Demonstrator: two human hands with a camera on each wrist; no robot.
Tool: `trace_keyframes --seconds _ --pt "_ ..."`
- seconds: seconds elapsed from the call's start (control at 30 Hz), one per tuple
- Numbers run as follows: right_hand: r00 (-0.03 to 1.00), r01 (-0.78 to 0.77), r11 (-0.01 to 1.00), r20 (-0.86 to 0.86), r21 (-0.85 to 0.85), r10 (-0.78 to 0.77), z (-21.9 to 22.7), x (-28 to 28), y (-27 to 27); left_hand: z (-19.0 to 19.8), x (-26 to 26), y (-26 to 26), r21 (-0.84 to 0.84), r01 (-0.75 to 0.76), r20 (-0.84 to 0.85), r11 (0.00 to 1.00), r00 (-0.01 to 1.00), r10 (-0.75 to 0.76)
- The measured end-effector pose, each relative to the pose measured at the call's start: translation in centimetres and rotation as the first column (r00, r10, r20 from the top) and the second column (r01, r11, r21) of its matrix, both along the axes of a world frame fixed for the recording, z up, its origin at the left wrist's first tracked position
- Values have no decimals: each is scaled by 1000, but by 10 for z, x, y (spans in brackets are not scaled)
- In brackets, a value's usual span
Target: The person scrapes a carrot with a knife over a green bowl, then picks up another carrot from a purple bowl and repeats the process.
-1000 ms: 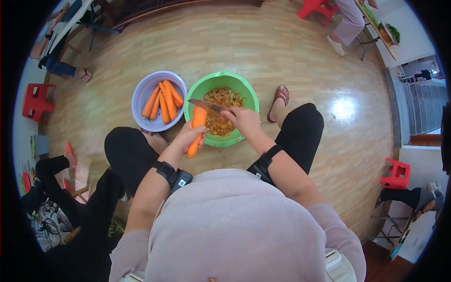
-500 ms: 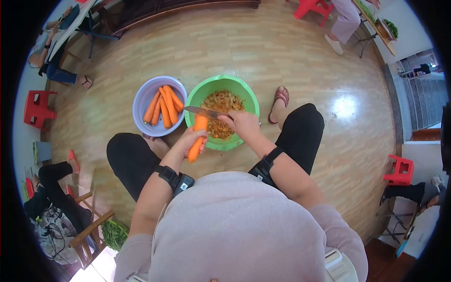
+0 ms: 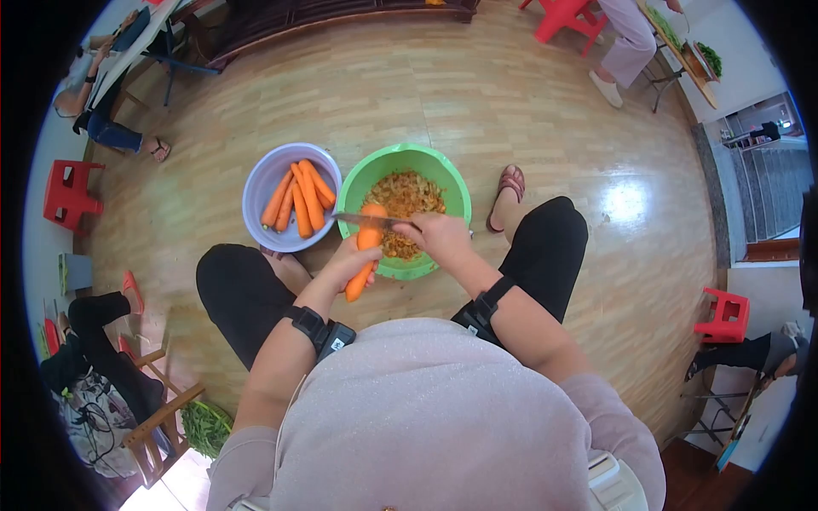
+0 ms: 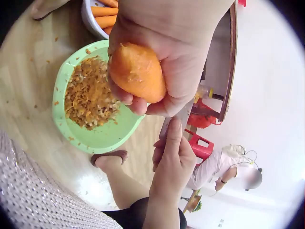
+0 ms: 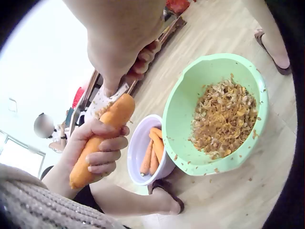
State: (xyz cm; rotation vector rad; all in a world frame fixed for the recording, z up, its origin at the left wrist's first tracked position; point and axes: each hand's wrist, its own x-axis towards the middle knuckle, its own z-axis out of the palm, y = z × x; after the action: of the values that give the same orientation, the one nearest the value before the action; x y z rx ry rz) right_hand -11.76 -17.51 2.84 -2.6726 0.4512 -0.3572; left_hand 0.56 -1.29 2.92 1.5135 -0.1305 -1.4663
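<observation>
My left hand [image 3: 348, 262] grips a thick carrot [image 3: 368, 236] round its lower half, the far end tilted up over the near left rim of a green basin [image 3: 457, 192]. My right hand [image 3: 441, 236] holds a knife [image 3: 358, 219] by its handle, which the fingers hide. The blade lies across the upper part of the carrot in the head view. In the right wrist view, bits of peel [image 5: 104, 109] cling along the blade beside the carrot. Brown and orange peelings [image 5: 224, 117] heap in the bottom of the basin.
Left of the basin stands a pale purple basin [image 3: 251, 200] with several carrots [image 3: 304, 213] in it. My knees [image 3: 554, 247] flank both hands. Red stools [image 3: 72, 194] and other seated people are round the room's edges. Peel scraps dot the floor by the green basin.
The knife blade has shifted a little toward me along the carrot and lies more level. Both hands and the basins sit slightly lower in the head view.
</observation>
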Motion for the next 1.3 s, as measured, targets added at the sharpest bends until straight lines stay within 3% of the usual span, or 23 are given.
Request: trace_keyframes --seconds 0.03,0.13,0.2,0.23,0.3,0.4,0.53,0.63,0.7,0.83,0.9,1.03,1.1,1.2,1.3 --pt "1000 2 1000 -5 4 -2 -2 -2 0 0 -2 1 23 17 57 1000 998 -19" --pt "995 84 995 -46 -45 -86 -8 -2 -13 -9 2 4 9 60 -4 998 998 -60" --pt "933 187 979 -299 -76 -201 -12 -4 -24 -6 -2 4 -29 69 -29 997 997 -70" --pt "934 194 978 -292 -73 -207 -8 -2 -21 -3 0 3 -65 82 -50 994 995 -85" --pt "985 172 985 -28 -17 -173 5 -3 -10 -1 3 1 -39 65 -8 997 998 -65" --pt "999 22 1000 32 7 -22 5 -4 1 -2 -2 0 -12 29 1 1000 1000 -29" --pt "1000 -13 1000 -2 -2 13 3 -4 0 -5 -1 1 15 76 53 997 996 -76" --pt "993 110 994 -39 -23 -111 -4 -2 -14 -12 -4 3 24 91 62 996 994 -93" --pt "968 178 982 -166 -67 -187 -1 -4 -22 -12 -2 3 25 98 63 995 993 -99" --pt "991 131 991 -38 -36 -132 6 -4 -5 -8 -1 2 8 61 67 998 996 -62" --pt "998 -17 998 -57 65 21 7 -4 0 -9 -1 2 -7 48 45 999 998 -48" --pt "1000 11 1000 -12 13 -11 -3 -2 -3 -16 -1 4 7 85 122 996 989 -85" --pt "989 116 993 -90 -37 -119 -8 -2 -14 -18 -3 3 12 88 176 996 980 -89" --pt "985 135 989 -100 -63 -141 -4 -4 -16 -14 -4 4 62 89 271 994 957 -103" --pt "998 49 998 28 -42 -48 7 -2 -2 -12 -5 4 78 75 308 994 947 -95"
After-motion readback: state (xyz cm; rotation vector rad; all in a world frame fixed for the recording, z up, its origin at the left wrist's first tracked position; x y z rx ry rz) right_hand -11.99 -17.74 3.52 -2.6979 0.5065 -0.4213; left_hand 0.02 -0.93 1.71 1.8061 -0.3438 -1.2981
